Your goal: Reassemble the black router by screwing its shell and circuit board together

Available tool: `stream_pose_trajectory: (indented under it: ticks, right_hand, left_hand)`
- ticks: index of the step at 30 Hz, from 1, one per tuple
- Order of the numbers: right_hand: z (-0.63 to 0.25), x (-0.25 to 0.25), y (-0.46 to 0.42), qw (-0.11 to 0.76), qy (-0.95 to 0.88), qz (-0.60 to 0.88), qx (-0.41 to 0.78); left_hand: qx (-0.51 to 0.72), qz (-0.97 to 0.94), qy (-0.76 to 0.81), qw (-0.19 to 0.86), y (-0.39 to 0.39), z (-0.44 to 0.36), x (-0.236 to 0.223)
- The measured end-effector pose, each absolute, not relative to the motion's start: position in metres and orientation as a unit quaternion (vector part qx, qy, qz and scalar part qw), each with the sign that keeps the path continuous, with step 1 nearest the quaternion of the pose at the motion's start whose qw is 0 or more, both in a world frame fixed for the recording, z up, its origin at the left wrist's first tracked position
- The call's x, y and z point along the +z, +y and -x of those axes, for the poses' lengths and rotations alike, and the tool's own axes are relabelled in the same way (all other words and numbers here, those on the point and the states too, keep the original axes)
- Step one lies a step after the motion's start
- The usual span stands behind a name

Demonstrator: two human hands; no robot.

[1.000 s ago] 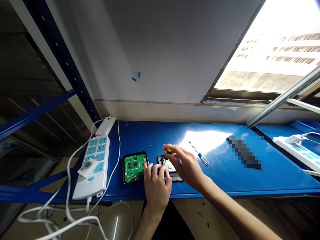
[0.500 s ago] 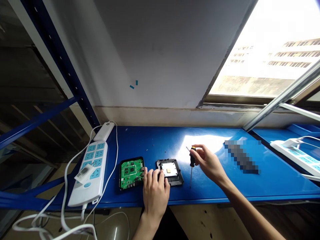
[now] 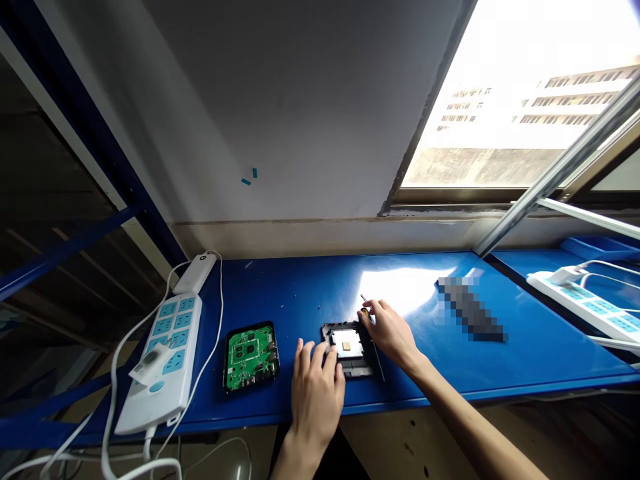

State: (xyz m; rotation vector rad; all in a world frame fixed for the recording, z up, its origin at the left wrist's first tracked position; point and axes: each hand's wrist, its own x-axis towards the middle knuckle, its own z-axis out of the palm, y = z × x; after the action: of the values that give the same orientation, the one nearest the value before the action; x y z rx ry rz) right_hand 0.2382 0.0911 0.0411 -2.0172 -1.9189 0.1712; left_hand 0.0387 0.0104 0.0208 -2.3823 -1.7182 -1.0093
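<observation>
A black plastic shell (image 3: 359, 370) with a silver metal plate and a tan square pad lies on the blue table. My left hand (image 3: 317, 377) rests at its left edge, fingers stretched out, index fingertip against the shell. My right hand (image 3: 393, 333) is closed round a black-and-yellow screwdriver (image 3: 366, 312) at the shell's right edge. The shaft points down towards the table front. A second screwdriver's metal tip (image 3: 363, 297) pokes out behind that hand, the rest hidden. Left of my left hand sits a green circuit board (image 3: 251, 357) in a black case.
Tiny screws (image 3: 319, 307) lie scattered behind the shell. A white power strip (image 3: 163, 360) with cables stands at the left, another power strip (image 3: 593, 300) at the far right. A blurred dark object (image 3: 473, 310) lies on the table's right part.
My right hand lifted the screwdriver off the shell's left side, swung right, then came back to the shell's right edge. My left hand has drawn apart from the green board. The view has shifted.
</observation>
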Motion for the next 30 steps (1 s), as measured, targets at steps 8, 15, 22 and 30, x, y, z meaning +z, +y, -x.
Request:
stream_pose_trajectory:
  ticks: [8, 15, 22, 30]
  right_hand:
    - [-0.243, 0.055, 0.062, 0.223, -0.686, 0.692, 0.025]
    - [-0.253, 0.059, 0.034, 0.262, -0.703, 0.66, 0.033]
    - [-0.248, 0.067, 0.015, 0.272, -0.716, 0.636, 0.094]
    - [-0.226, 0.068, 0.018, 0.223, -0.798, 0.549, 0.109]
  left_hand:
    - [-0.326, 0.686, -0.645, 0.081, -0.01, 0.058, 0.006]
    - [-0.279, 0.628, -0.725, 0.034, -0.03, 0.1, -0.027]
    - [-0.303, 0.662, -0.686, 0.0, -0.027, 0.063, -0.017]
    - [-0.316, 0.683, -0.658, 0.009, -0.019, 0.028, -0.013]
